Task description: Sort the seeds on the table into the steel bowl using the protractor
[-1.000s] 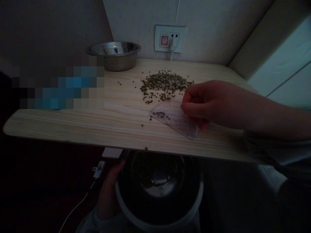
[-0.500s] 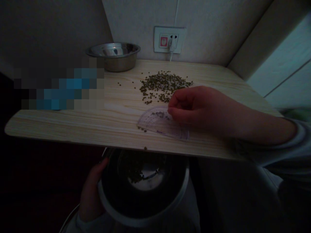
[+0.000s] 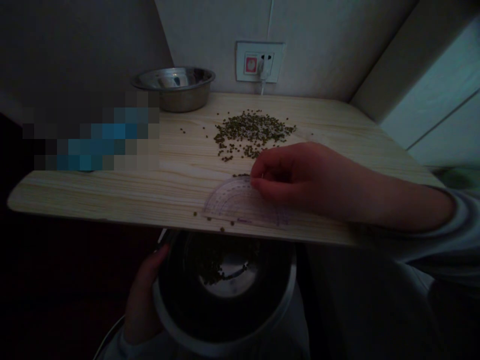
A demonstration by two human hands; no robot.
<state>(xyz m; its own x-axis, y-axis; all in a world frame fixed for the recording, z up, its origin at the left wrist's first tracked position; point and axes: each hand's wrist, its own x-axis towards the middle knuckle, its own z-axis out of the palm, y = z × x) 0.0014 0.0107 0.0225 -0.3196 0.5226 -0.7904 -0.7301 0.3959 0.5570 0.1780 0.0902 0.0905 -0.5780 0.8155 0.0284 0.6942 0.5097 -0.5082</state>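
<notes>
My right hand [image 3: 292,182] pinches the top of a transparent plastic protractor [image 3: 240,205], which lies flat near the table's front edge. A few green mung beans [image 3: 240,175] sit along its straight side, and a loose heap of the beans [image 3: 247,132] lies just beyond my fingers. Below the edge, my left hand [image 3: 140,305] grips the rim of a steel bowl [image 3: 225,335]. Some beans [image 3: 212,265] lie inside it, dim in the shadow. The table partly hides the bowl's far side.
The pale wooden tabletop [image 3: 112,195] ends in a front edge above the held bowl. A second steel bowl [image 3: 174,90] stands at the back by the wall socket [image 3: 258,62], which has a plug in it. A pixelated blue patch [image 3: 97,140] covers the table's left part.
My right hand and the protractor have slid left and toward the front edge, carrying a few beans. The heap of beans has stayed in place, and the held bowl has shifted left.
</notes>
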